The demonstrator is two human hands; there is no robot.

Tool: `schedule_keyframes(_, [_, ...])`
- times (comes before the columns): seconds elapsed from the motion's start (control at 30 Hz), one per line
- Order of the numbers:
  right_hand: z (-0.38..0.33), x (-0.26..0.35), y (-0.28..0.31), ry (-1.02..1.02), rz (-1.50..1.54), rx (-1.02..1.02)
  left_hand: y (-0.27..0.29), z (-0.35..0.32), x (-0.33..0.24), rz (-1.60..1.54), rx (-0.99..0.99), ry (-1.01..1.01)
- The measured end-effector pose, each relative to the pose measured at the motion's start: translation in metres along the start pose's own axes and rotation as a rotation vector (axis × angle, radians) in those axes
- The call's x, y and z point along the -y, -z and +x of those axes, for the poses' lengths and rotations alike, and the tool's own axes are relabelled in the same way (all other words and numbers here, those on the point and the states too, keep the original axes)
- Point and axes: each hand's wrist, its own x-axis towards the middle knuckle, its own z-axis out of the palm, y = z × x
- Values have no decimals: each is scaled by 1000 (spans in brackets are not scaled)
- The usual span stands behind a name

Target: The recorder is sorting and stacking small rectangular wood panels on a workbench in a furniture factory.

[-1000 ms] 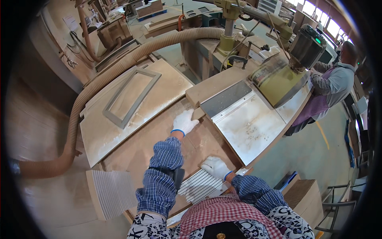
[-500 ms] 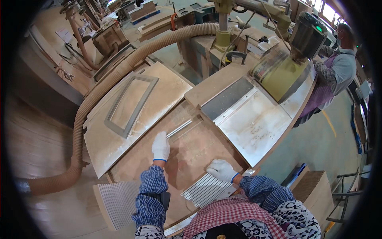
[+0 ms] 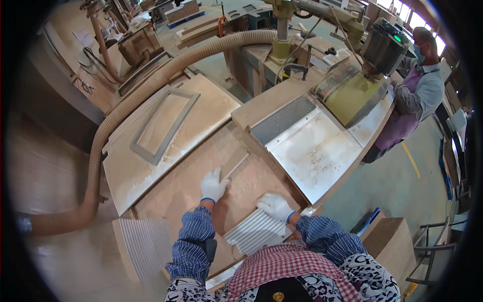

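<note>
My left hand (image 3: 214,185), in a white knit glove, grips the near end of a narrow flat strip (image 3: 237,164). The strip shows a brownish broad face and a pale edge, and it points away to the right over the brown tabletop (image 3: 176,187). My right hand (image 3: 275,206), gloved alike, lies with bent fingers at the far end of a row of pale strips (image 3: 257,233) packed side by side in front of me. Whether its fingertips hold one of them is hidden.
A grey frame (image 3: 165,126) lies on the board at left. A ribbed hose (image 3: 95,173) curves round it. At right stands a machine with a yellow guard (image 3: 352,98) and metal table (image 3: 322,151); a person (image 3: 417,95) works beyond. More strips (image 3: 143,246) stack at lower left.
My left hand has shifted a little right, and the strip in it has turned so its broad face shows. My right hand stays at the row of strips. The view has shifted slightly.
</note>
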Motion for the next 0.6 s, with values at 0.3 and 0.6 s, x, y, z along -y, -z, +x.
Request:
schedule_keyframes(0.3, [18, 14, 20, -385, 327, -190, 23, -122, 12, -1068, 682, 53])
schedule_keyframes(0.6, [10, 9, 11, -316, 115, 109, 12, -189, -27, -632, 142, 198])
